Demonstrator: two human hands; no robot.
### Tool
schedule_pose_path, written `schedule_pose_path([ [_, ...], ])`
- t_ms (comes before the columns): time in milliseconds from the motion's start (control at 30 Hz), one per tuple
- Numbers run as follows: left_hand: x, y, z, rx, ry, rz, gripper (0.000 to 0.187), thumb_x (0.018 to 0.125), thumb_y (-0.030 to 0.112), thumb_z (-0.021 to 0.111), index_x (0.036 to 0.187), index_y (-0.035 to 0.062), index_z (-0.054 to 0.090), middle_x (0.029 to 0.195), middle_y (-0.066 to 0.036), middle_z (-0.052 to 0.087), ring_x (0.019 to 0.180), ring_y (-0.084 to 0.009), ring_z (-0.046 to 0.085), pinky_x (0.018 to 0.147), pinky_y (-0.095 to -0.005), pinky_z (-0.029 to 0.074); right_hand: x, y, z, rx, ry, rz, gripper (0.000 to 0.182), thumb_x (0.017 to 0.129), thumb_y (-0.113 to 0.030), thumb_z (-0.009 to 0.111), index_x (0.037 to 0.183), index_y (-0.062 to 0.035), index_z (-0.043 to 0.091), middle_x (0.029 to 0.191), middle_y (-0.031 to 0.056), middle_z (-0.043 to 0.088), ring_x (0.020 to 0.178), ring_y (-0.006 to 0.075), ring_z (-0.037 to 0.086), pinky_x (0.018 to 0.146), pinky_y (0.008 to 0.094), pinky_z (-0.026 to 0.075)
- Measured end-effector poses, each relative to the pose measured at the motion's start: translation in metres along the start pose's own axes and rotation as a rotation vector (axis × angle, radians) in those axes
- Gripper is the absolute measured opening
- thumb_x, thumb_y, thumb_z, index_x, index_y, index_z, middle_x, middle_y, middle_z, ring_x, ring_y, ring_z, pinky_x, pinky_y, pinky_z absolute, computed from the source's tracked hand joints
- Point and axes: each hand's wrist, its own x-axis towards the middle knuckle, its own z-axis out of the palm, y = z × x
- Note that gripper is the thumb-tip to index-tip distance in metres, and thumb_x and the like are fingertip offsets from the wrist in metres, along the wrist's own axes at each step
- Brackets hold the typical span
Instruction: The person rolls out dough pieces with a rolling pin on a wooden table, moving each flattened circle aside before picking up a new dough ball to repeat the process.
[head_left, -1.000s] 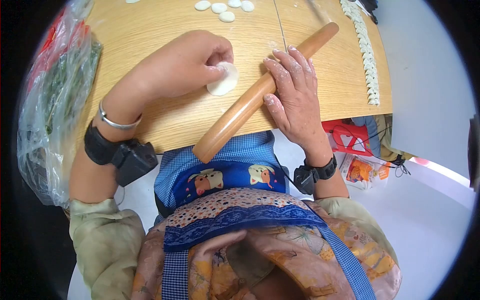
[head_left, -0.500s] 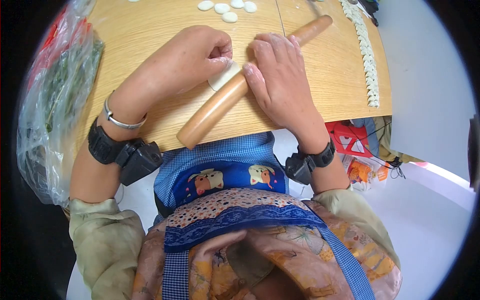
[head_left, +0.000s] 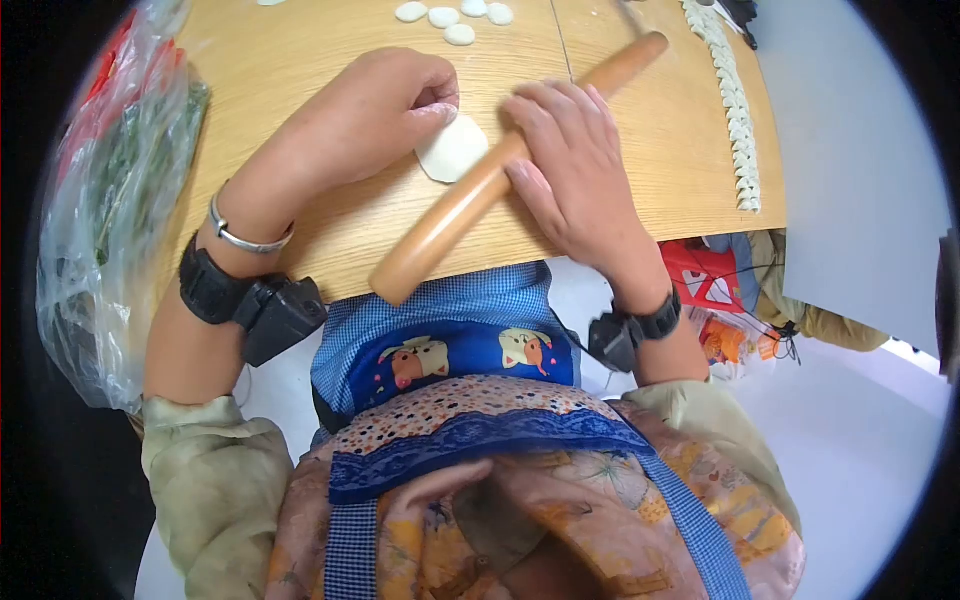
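Note:
A flat, roughly round dough wrapper (head_left: 455, 152) lies on the wooden table, its far edge pinched between the thumb and curled fingers of my left hand (head_left: 390, 112). Just right of the wrapper, a wooden rolling pin (head_left: 440, 226) runs diagonally, its near end reaching the table's front edge. My right hand (head_left: 582, 172) rests over the pin's middle, fingers bent across it and thumb along the near side. Most of the wrapper shows beside the pin.
Several small dough discs (head_left: 443, 17) lie at the back of the wooden table (head_left: 300, 205). A long row of folded dough pieces (head_left: 738, 125) lines the right side. At left is a clear plastic bag (head_left: 110, 230) with greens. Below right sits a red item (head_left: 700, 275) near cables.
The rolling pin and my right hand have shifted right and slightly toward me, uncovering more of the wrapper. My left hand has stayed almost in place, still at the wrapper's edge.

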Motion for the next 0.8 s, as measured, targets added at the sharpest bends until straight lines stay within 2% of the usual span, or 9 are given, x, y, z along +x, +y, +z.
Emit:
schedule_pose_path([
  [67,-0.001,-0.002,0.002,0.008,0.034,0.018,0.016,0.094,0.012,0.064,0.097,-0.0035,0.065,0.074,-0.008,0.061,0.070,-0.0156,0.056,0.067,-0.0338,0.048,-0.022,-0.002,-0.008,-0.020,-0.080,0.076,0.055,0.098,-0.040,0.057,0.143,-0.0094,0.054,0.150,0.0163,0.049,0.147,0.0380,0.036,0.125,0.0550,0.019],
  [300,-0.004,0.011,0.004,0.047,-0.004,-0.027,0.014,0.086,0.008,0.071,0.091,-0.0022,0.063,0.069,-0.007,0.060,0.066,-0.0130,0.057,0.062,-0.0297,0.049,-0.030,-0.003,-0.007,-0.033,-0.070,0.102,0.057,0.099,-0.042,0.056,0.146,-0.0101,0.053,0.150,0.0152,0.048,0.148,0.0376,0.035,0.126,0.0566,0.017],
  [433,-0.002,0.012,0.001,0.053,-0.077,-0.019,0.011,0.087,0.006,0.068,0.094,-0.0010,0.062,0.075,-0.002,0.061,0.071,-0.0110,0.059,0.065,-0.0283,0.049,-0.030,-0.002,-0.007,-0.037,-0.066,0.098,0.056,0.099,-0.043,0.054,0.145,-0.0104,0.053,0.149,0.0148,0.049,0.148,0.0370,0.036,0.126,0.0570,0.016],
  [500,0.001,0.006,0.006,-0.283,-0.071,0.079,0.010,0.089,0.005,0.065,0.096,0.0005,0.061,0.084,0.002,0.061,0.077,-0.0081,0.058,0.067,-0.0258,0.049,-0.030,-0.003,-0.007,-0.039,-0.063,0.101,0.056,0.099,-0.044,0.054,0.145,-0.0105,0.054,0.149,0.0145,0.049,0.148,0.0368,0.036,0.126,0.0571,0.016],
  [533,0.001,0.006,0.006,-0.283,-0.073,0.079,0.010,0.089,0.005,0.065,0.096,0.0005,0.061,0.084,0.002,0.061,0.077,-0.0081,0.058,0.067,-0.0258,0.049,-0.030,-0.003,-0.007,-0.037,-0.059,0.101,0.056,0.099,-0.044,0.054,0.145,-0.0106,0.054,0.149,0.0144,0.050,0.147,0.0369,0.036,0.125,0.0573,0.016],
  [600,0.002,0.006,0.002,-0.560,-0.158,-0.057,0.011,0.089,0.003,0.062,0.100,0.0005,0.061,0.089,0.003,0.059,0.082,-0.0063,0.058,0.073,-0.0233,0.049,-0.030,-0.002,-0.007,-0.035,-0.054,0.100,0.056,0.099,-0.044,0.054,0.144,-0.0107,0.054,0.148,0.0142,0.050,0.147,0.0369,0.036,0.125,0.0574,0.016],
  [733,0.002,0.006,-0.004,-0.522,-0.239,-0.179,0.017,0.088,0.001,0.061,0.104,-0.0015,0.062,0.090,0.002,0.061,0.083,-0.0069,0.059,0.076,-0.0227,0.050,-0.030,-0.003,-0.007,-0.035,-0.053,0.097,0.056,0.098,-0.043,0.056,0.144,-0.0111,0.054,0.148,0.0140,0.050,0.147,0.0372,0.037,0.125,0.0576,0.017],
  [800,0.002,0.003,0.000,-0.230,-0.168,-0.093,0.023,0.086,0.001,0.063,0.108,-0.0027,0.063,0.094,0.000,0.063,0.084,-0.0081,0.060,0.076,-0.0238,0.051,-0.030,-0.003,-0.008,-0.033,-0.048,0.097,0.055,0.098,-0.043,0.056,0.143,-0.0111,0.055,0.147,0.0140,0.050,0.147,0.0372,0.037,0.125,0.0577,0.018],
])
